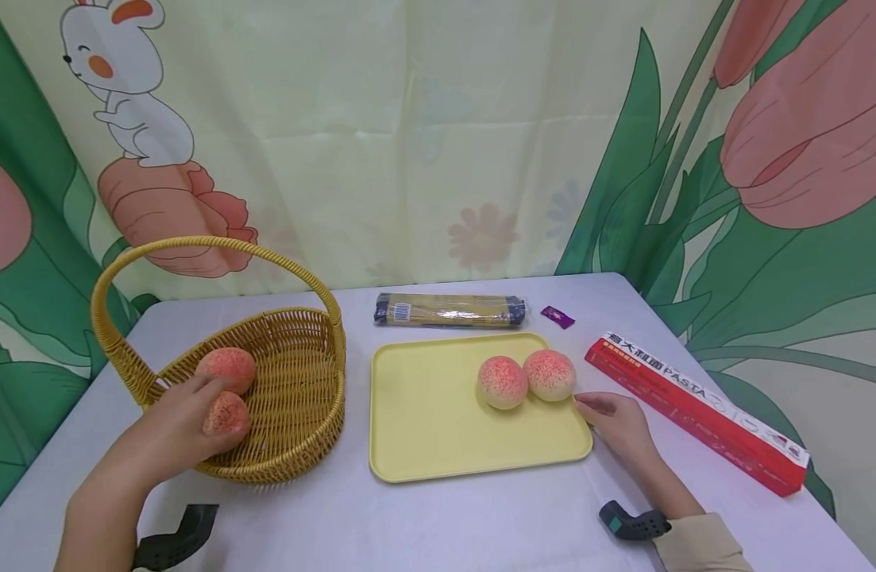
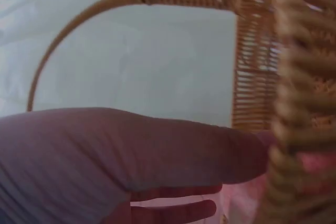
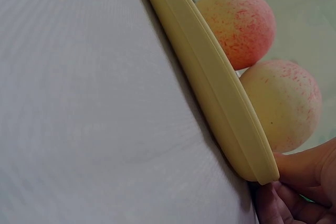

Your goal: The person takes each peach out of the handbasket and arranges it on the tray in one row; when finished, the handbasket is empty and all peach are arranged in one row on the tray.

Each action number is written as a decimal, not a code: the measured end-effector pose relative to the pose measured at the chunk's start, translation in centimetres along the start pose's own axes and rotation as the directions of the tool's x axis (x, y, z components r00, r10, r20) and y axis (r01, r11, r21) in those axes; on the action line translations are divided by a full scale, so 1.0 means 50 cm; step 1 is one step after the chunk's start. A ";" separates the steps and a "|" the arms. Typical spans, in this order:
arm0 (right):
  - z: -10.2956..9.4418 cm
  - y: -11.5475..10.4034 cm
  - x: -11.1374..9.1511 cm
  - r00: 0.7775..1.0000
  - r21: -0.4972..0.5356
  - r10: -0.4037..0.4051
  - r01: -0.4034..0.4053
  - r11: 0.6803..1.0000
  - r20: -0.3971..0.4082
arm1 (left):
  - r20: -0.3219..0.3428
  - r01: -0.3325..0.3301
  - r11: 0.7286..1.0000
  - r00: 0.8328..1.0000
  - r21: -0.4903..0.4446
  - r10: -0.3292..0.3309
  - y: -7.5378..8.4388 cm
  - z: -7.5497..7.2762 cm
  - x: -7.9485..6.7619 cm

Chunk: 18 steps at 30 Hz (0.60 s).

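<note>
A wicker basket point(image 1: 295, 429) with a tall arched handle stands at the left, two reddish peaches in it. My left hand point(image 1: 176, 433) reaches over its near left rim. Thumb and fingers hold the nearer peach point(image 1: 226, 415), while the farther peach point(image 1: 226, 367) lies against it. In the left wrist view the basket rim point(image 2: 286, 98) hides most of that grip. On the yellow tray point(image 1: 423, 413) sit a pink peach point(image 1: 503, 382) and a paler peach point(image 1: 549, 375), side by side. My right hand point(image 1: 621, 425) pinches the tray's right edge, thumb above and fingers beneath.
Behind the tray lies a clear-wrapped pack point(image 1: 448, 311) with dark ends, and a small purple packet point(image 1: 557, 317) beside it. A long red pasta box point(image 1: 695, 413) lies slanted at the right. A printed curtain point(image 1: 337, 159) hangs behind the white-covered table point(image 1: 380, 524).
</note>
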State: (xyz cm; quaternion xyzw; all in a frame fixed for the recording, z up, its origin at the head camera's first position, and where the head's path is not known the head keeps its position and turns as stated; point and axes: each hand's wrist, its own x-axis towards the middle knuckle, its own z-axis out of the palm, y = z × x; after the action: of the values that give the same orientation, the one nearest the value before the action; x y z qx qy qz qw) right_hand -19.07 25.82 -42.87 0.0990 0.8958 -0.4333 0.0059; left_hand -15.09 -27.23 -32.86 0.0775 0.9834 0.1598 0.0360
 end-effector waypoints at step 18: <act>0.000 0.006 0.001 1.000 0.003 -0.014 0.014 1.000 0.006 | 0.046 -0.043 0.996 0.998 0.078 0.040 -0.047 0.026 0.027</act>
State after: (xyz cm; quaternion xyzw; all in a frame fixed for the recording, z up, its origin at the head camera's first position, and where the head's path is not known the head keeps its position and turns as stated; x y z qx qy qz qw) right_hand -19.08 26.01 -43.09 0.0913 0.8958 -0.4349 0.0056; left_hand -16.63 -28.79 -34.91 0.1027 0.9861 0.1199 0.0513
